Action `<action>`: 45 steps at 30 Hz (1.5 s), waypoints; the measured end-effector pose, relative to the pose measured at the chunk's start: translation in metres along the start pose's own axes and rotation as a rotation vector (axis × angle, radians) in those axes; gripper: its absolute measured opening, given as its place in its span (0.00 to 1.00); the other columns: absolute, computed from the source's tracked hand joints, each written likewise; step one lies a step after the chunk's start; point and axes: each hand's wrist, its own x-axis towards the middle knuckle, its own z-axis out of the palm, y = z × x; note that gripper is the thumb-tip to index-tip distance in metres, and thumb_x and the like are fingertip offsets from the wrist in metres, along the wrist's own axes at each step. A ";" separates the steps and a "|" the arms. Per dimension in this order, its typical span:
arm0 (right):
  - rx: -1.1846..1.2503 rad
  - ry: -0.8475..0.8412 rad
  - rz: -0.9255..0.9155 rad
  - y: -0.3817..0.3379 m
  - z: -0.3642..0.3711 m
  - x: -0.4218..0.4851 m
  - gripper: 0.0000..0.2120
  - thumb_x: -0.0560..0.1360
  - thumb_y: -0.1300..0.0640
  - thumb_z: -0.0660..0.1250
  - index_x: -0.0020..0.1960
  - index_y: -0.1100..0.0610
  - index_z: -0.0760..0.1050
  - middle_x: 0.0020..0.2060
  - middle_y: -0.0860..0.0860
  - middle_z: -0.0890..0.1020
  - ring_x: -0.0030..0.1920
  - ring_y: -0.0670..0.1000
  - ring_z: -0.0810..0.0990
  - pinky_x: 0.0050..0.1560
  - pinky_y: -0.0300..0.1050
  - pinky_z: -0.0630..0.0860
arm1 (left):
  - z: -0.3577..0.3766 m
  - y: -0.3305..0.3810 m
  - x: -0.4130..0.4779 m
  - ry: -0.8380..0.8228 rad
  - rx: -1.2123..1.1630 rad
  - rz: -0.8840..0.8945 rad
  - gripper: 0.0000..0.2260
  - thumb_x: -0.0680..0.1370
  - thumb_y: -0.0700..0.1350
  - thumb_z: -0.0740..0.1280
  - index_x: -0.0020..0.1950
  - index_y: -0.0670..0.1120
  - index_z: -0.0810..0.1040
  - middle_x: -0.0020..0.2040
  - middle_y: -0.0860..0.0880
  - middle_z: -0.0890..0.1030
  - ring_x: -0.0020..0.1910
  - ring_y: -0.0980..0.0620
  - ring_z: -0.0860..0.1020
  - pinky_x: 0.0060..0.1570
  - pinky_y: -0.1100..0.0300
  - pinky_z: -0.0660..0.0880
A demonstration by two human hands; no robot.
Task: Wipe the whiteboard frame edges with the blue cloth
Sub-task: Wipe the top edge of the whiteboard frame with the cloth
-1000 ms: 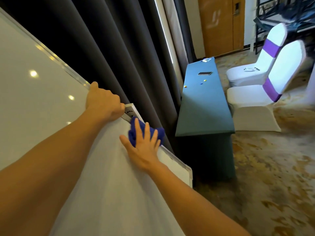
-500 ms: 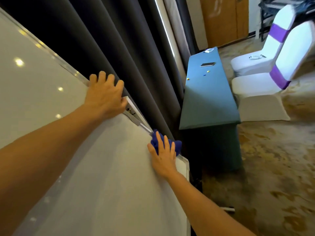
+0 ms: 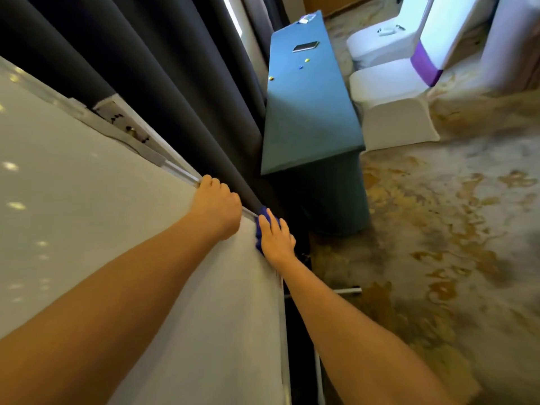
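A large whiteboard (image 3: 87,200) fills the left of the view, tilted, with a thin metal frame edge (image 3: 181,171) along its top. My left hand (image 3: 216,206) grips that top edge near the right corner. Just to its right, my right hand (image 3: 276,238) presses the blue cloth (image 3: 258,229) flat against the corner of the frame. Most of the cloth is hidden under my fingers. A white clip bracket (image 3: 122,121) sits on the top edge further left.
Dark curtains (image 3: 146,68) hang right behind the board. A long teal-covered table (image 3: 309,118) with a phone (image 3: 305,46) and small magnets stands to the right, with white covered chairs (image 3: 391,103) beyond. Patterned carpet (image 3: 438,244) lies below. A board stand leg (image 3: 347,290) shows near the floor.
My right hand slid the cloth down along the top edge to the right corner. My left hand left the bracket and took hold of the edge lower down, beside the right hand.
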 end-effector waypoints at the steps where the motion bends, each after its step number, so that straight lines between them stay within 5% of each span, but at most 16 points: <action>1: 0.088 0.007 0.037 0.007 0.001 -0.001 0.27 0.81 0.38 0.45 0.78 0.42 0.50 0.79 0.50 0.54 0.78 0.56 0.49 0.74 0.58 0.46 | 0.001 0.003 0.002 -0.014 -0.009 -0.006 0.16 0.81 0.52 0.53 0.58 0.47 0.76 0.53 0.44 0.80 0.55 0.42 0.76 0.61 0.45 0.65; 5: 0.339 0.080 0.068 0.036 0.030 -0.082 0.30 0.75 0.30 0.50 0.75 0.35 0.56 0.77 0.49 0.58 0.75 0.54 0.57 0.73 0.57 0.57 | 0.007 0.006 0.003 0.011 -0.094 -0.029 0.24 0.82 0.58 0.48 0.47 0.50 0.80 0.35 0.49 0.79 0.45 0.46 0.79 0.63 0.44 0.63; 8: 0.304 0.052 0.025 0.058 0.047 -0.166 0.30 0.67 0.19 0.46 0.67 0.19 0.44 0.76 0.39 0.54 0.73 0.43 0.52 0.73 0.47 0.53 | 0.016 0.003 -0.001 0.016 -0.127 -0.034 0.26 0.81 0.61 0.48 0.44 0.48 0.80 0.35 0.49 0.78 0.43 0.47 0.78 0.63 0.45 0.64; 13: 0.089 -0.026 -0.047 0.025 0.016 -0.065 0.29 0.81 0.37 0.47 0.79 0.43 0.48 0.80 0.46 0.45 0.78 0.52 0.41 0.76 0.53 0.45 | 0.011 0.006 -0.005 0.013 -0.093 -0.033 0.24 0.81 0.61 0.50 0.37 0.47 0.74 0.29 0.50 0.73 0.36 0.49 0.76 0.61 0.48 0.66; 15: 0.116 -0.017 -0.014 0.010 0.005 -0.029 0.29 0.81 0.39 0.48 0.79 0.44 0.46 0.80 0.47 0.44 0.78 0.54 0.41 0.75 0.56 0.46 | 0.008 0.009 -0.001 0.010 -0.096 -0.046 0.25 0.81 0.61 0.50 0.37 0.47 0.76 0.30 0.50 0.76 0.34 0.50 0.74 0.59 0.48 0.66; 18: 0.355 0.002 0.004 0.030 0.010 -0.057 0.33 0.78 0.35 0.54 0.78 0.41 0.47 0.80 0.47 0.49 0.77 0.53 0.52 0.76 0.56 0.55 | 0.004 0.010 0.008 0.030 -0.126 -0.054 0.26 0.81 0.61 0.50 0.35 0.47 0.76 0.32 0.50 0.78 0.37 0.49 0.76 0.58 0.49 0.66; 22: 0.694 -0.056 0.074 0.079 0.030 -0.165 0.28 0.71 0.30 0.60 0.69 0.27 0.56 0.74 0.40 0.64 0.67 0.37 0.69 0.64 0.40 0.68 | 0.004 0.008 0.012 0.046 -0.141 -0.041 0.26 0.81 0.60 0.51 0.33 0.46 0.74 0.30 0.50 0.76 0.35 0.50 0.75 0.60 0.48 0.67; 27: 0.835 -0.107 0.292 0.045 0.004 -0.078 0.27 0.79 0.35 0.55 0.74 0.47 0.64 0.64 0.48 0.75 0.53 0.44 0.76 0.47 0.40 0.72 | 0.007 0.009 0.007 0.031 -0.129 -0.029 0.26 0.80 0.61 0.50 0.34 0.47 0.75 0.30 0.50 0.76 0.33 0.51 0.73 0.58 0.48 0.66; 32: 0.799 -0.162 0.354 0.039 -0.012 -0.072 0.40 0.71 0.27 0.56 0.75 0.50 0.64 0.70 0.53 0.72 0.66 0.55 0.72 0.70 0.53 0.67 | 0.005 0.009 0.014 0.045 -0.144 -0.029 0.26 0.80 0.61 0.51 0.31 0.47 0.73 0.29 0.50 0.75 0.33 0.50 0.72 0.58 0.48 0.66; 35: 0.963 -0.233 0.395 0.076 0.002 -0.144 0.44 0.60 0.25 0.62 0.68 0.50 0.74 0.61 0.51 0.81 0.61 0.54 0.79 0.66 0.53 0.72 | 0.006 0.009 0.014 0.047 -0.157 -0.034 0.26 0.80 0.61 0.52 0.31 0.46 0.72 0.29 0.50 0.75 0.32 0.51 0.72 0.59 0.48 0.67; 38: 1.114 -0.289 0.436 0.079 -0.002 -0.142 0.33 0.71 0.30 0.57 0.66 0.49 0.77 0.59 0.51 0.83 0.59 0.52 0.81 0.57 0.47 0.78 | 0.006 0.010 0.012 0.042 -0.140 -0.036 0.26 0.80 0.61 0.51 0.32 0.46 0.73 0.29 0.50 0.75 0.32 0.51 0.72 0.57 0.49 0.67; 42: 1.164 -0.257 0.392 0.040 -0.030 -0.077 0.31 0.78 0.34 0.52 0.70 0.53 0.73 0.63 0.57 0.80 0.63 0.58 0.78 0.68 0.58 0.71 | 0.003 0.011 0.014 0.037 -0.126 -0.051 0.26 0.80 0.61 0.51 0.31 0.46 0.72 0.29 0.50 0.74 0.31 0.51 0.71 0.59 0.49 0.66; 45: 1.119 -0.206 0.436 0.047 -0.022 -0.092 0.31 0.75 0.33 0.56 0.67 0.53 0.75 0.61 0.57 0.81 0.62 0.58 0.79 0.67 0.58 0.72 | 0.003 0.010 0.018 0.044 -0.120 -0.057 0.26 0.80 0.61 0.52 0.31 0.46 0.72 0.28 0.50 0.74 0.32 0.51 0.72 0.60 0.49 0.67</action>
